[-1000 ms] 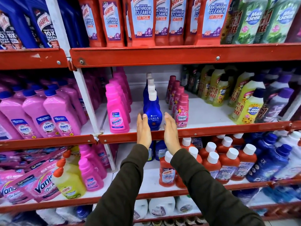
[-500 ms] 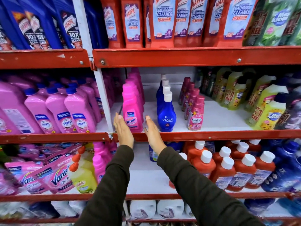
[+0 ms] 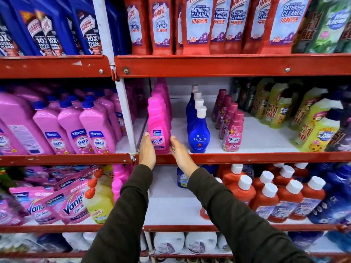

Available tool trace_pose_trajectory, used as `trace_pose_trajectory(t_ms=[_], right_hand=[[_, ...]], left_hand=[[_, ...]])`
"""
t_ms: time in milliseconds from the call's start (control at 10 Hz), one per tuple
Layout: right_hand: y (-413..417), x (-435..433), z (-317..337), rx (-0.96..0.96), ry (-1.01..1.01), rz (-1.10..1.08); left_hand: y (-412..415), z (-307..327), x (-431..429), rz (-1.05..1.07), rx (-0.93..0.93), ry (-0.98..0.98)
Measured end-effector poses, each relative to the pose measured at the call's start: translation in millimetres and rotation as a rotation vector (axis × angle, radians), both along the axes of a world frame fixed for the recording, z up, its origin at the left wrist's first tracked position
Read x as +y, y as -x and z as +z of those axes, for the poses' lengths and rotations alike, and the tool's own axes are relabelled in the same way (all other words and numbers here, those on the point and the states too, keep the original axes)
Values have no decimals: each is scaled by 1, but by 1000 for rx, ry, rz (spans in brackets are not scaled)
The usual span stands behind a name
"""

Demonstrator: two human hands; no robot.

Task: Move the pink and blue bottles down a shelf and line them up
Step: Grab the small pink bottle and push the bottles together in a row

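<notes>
A row of pink Vanish bottles (image 3: pixel 158 120) stands front to back on the middle shelf (image 3: pixel 247 158), just right of the white upright. A row of blue Ujala bottles (image 3: pixel 198 133) with white caps stands to its right. My left hand (image 3: pixel 147 149) lies flat against the left side of the front pink bottle. My right hand (image 3: pixel 180 151) touches that bottle's lower right side with straight fingers. Both hands flank the bottle at its base, which rests on the shelf. The shelf below (image 3: pixel 171 203) has a bare white patch under my arms.
Dark pink Comfort bottles (image 3: pixel 232 131) stand right of the blue row, with yellow-green bottles (image 3: pixel 315 130) further right. Pink Shakti bottles (image 3: pixel 74 133) fill the left bay. On the lower shelf are red white-capped bottles (image 3: pixel 269 202), a pink bottle (image 3: pixel 118 179) and Vanish pouches (image 3: pixel 62 204).
Both hands have moved left from either side of the blue Ujala row to either side of the front pink Vanish bottle. The camera view has shifted with them.
</notes>
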State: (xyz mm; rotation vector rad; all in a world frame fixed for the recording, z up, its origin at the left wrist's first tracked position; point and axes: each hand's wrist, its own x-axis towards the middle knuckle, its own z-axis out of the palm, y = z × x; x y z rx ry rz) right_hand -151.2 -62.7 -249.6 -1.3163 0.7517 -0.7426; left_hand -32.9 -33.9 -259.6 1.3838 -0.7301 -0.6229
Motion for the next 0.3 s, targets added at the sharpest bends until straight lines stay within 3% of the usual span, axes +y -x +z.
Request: trace_pose_trajectory(t_ms=[200,300], right_hand=[[0,4,5,26,17,7],[9,14,12,-44,58,-91]], left_hand=[[-1,-1,0,-21,1,-6],[13,5,10,101,-63,-8]])
